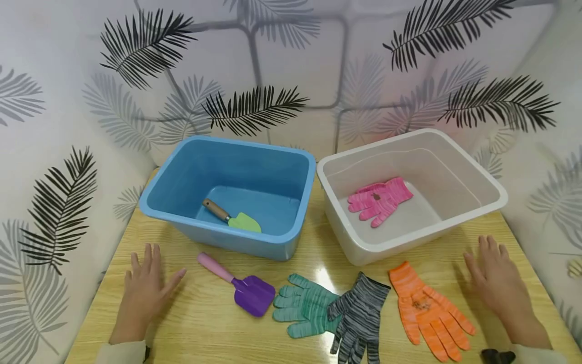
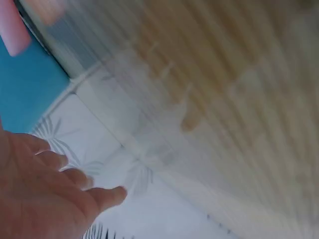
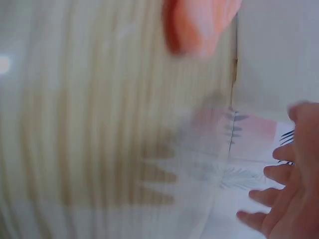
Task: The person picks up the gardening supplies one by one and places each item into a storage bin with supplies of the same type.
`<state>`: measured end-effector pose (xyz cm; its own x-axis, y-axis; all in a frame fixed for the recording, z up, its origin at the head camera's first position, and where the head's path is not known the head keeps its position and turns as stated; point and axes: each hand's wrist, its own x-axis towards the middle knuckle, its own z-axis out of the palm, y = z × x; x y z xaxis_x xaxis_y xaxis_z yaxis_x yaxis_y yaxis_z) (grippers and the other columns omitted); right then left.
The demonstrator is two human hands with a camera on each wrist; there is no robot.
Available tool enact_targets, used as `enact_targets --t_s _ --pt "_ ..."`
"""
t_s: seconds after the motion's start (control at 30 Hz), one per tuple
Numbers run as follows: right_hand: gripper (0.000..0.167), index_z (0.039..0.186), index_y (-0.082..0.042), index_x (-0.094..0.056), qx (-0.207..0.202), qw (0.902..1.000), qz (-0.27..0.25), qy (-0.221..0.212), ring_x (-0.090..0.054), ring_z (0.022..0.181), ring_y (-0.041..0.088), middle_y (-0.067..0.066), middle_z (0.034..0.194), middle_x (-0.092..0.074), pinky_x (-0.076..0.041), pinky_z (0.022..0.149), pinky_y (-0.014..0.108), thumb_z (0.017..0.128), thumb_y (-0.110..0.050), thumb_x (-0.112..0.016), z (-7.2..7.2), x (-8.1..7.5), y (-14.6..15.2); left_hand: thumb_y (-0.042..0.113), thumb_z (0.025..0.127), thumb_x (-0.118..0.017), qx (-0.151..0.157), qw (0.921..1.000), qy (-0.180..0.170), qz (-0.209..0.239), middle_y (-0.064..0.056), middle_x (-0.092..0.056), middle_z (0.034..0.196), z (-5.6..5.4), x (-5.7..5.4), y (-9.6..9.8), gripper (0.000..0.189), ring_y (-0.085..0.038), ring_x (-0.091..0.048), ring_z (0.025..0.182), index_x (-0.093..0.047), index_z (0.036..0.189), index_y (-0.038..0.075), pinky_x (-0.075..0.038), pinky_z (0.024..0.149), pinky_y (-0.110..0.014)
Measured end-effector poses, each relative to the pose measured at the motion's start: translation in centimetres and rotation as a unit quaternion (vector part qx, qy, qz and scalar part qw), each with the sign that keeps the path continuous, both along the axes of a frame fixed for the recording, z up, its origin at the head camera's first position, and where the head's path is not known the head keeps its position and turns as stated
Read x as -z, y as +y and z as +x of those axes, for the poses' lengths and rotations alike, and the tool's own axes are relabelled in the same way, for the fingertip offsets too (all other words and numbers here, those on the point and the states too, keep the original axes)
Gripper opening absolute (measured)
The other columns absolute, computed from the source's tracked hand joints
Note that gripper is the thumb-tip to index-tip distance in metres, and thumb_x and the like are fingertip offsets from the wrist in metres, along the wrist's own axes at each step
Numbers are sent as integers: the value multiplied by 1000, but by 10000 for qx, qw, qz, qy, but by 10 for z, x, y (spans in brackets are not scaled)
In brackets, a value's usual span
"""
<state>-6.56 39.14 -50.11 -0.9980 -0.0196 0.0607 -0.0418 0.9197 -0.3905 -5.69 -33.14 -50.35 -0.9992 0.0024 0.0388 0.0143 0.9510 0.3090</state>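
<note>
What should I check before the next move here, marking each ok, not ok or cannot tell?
1. Left hand and right hand empty: ok.
2. Purple-bladed, pink-handled shovel uncovered on wood-grain table: ok.
3. Orange knit glove uncovered: ok.
4. Grey striped knit glove clear of green knit glove: not ok, it overlaps.
5. Blue rectangular plastic tub upright: ok, lime-green, brown-handled trowel inside.
6. Pink knit glove in off-white rectangular plastic tub, single or paired: cannot tell.

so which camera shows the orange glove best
The head view: it shows the orange glove whole, with nothing covering it. The right wrist view catches only a blurred part at its top edge; the left wrist view shows none.
</note>
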Motion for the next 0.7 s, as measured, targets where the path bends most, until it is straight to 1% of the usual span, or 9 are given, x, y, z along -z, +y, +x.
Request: enact_targets --t_s 0.07,0.13,0.23,0.3,0.37,0.43,0.5,0.57,0.7 --pt "59 145 6 -12 213 9990 -346 207 -14 128 55 33 146 -12 -13 99 67 102 -29 -30 2 -4 2 52 94 -43 130 9998 -67 120 -27 -5 150 1 -2 7 83 -52 -3 132 -10 146 -4 -14 93 -73" --pt "54 145 4 -18 533 9956 -645 431 -29 121 55 31 144 -21 -22 95 66 102 -26 -29 4 -9 3 49 95 -44 279 9994 85 207 -27 -17 148 5 -4 18 76 -49 -16 133 -22 144 -5 -21 95 -69" --pt "49 143 0 -30 1184 9867 -828 740 -48 101 54 31 136 -38 -38 81 62 102 -27 -31 4 -21 4 40 93 -53 723 9909 1093 312 -22 -43 137 11 -8 41 58 -41 -42 122 -47 132 -3 -39 90 -58" --pt "47 140 -2 -38 1645 9779 -887 937 -53 98 51 28 131 -45 -42 78 59 101 -27 -32 2 -30 5 32 92 -55 1145 9680 2196 409 -16 -59 120 13 -10 61 42 -35 -59 103 -61 118 -1 -48 79 -50" --pt "45 137 -6 -46 2166 9644 -987 1151 -58 102 40 21 128 -52 -49 81 44 100 -30 -34 -1 -38 5 26 90 -54 1617 9327 3181 526 -11 -67 102 13 -16 83 32 -28 -65 83 -67 105 1 -51 68 -42" --pt "44 135 -11 -50 2535 9512 -1190 1300 -55 112 23 11 129 -54 -47 89 29 100 -33 -35 -4 -45 4 22 89 -51 2037 8965 3868 718 -7 -69 88 12 -23 105 28 -23 -64 70 -69 95 1 -50 61 -36" --pt "42 133 -14 -52 2700 9404 -1441 1481 -52 110 4 3 128 -56 -41 88 14 99 -34 -37 -7 -51 5 20 89 -50 2373 8692 4242 909 -5 -67 82 11 -33 127 26 -19 -62 64 -69 90 2 -49 57 -31" --pt "40 133 -15 -53 2687 9335 -1731 1622 -48 104 -8 -5 125 -57 -38 85 8 99 -33 -38 -10 -58 5 17 88 -50 2712 8473 4423 1138 -5 -67 81 11 -45 148 24 -18 -62 65 -69 89 1 -50 59 -29" --pt "37 130 -13 -55 2439 9259 -2226 1836 -51 94 -9 -9 118 -58 -40 88 11 99 -27 -41 -17 -72 2 12 88 -50 3422 8068 4547 1587 -9 -67 88 14 -72 187 24 -21 -64 74 -69 91 -3 -52 66 -30"
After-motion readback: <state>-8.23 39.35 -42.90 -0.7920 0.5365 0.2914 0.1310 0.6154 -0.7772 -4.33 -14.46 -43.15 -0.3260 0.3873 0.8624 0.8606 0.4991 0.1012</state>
